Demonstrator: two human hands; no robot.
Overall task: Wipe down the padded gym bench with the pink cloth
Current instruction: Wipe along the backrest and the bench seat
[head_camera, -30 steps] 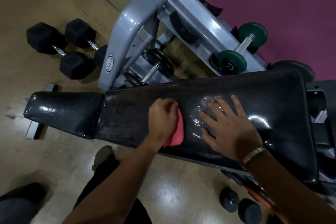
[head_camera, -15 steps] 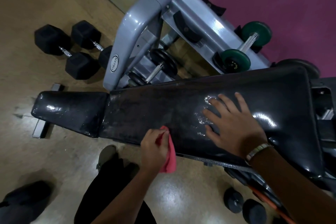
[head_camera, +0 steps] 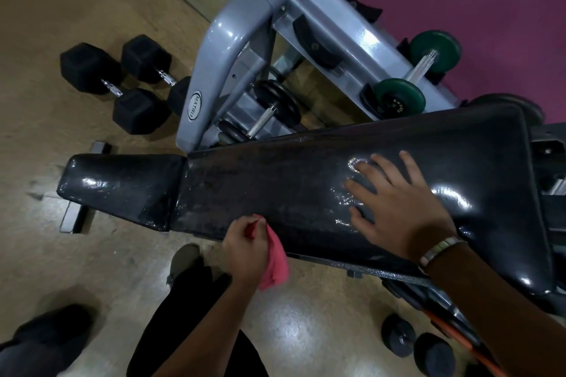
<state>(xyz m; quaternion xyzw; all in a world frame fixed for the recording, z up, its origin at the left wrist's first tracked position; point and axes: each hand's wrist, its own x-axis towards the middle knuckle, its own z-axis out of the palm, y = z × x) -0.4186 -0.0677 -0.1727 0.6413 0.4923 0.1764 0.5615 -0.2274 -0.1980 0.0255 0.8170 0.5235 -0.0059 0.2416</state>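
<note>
Pink cloth [head_camera: 274, 263], one, clamped in the fingers of the left hand [head_camera: 245, 249], had slid from mid-pad to the near edge of the single padded gym bench [head_camera: 275, 177], centre frame, so that stroke looked finished. Right hand [head_camera: 398, 202] lay flat on the pad, fingers apart; two hex dumbbells [head_camera: 88, 67] sat upper left.

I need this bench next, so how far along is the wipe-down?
Partly done, it seems. A wet sheen shows on the back pad beside the right hand, which rests flat there. The left hand grips the pink cloth at the pad's near edge. The duller stretch toward the seat pad is probably left; whether the seat pad is wiped, I cannot tell.
</note>
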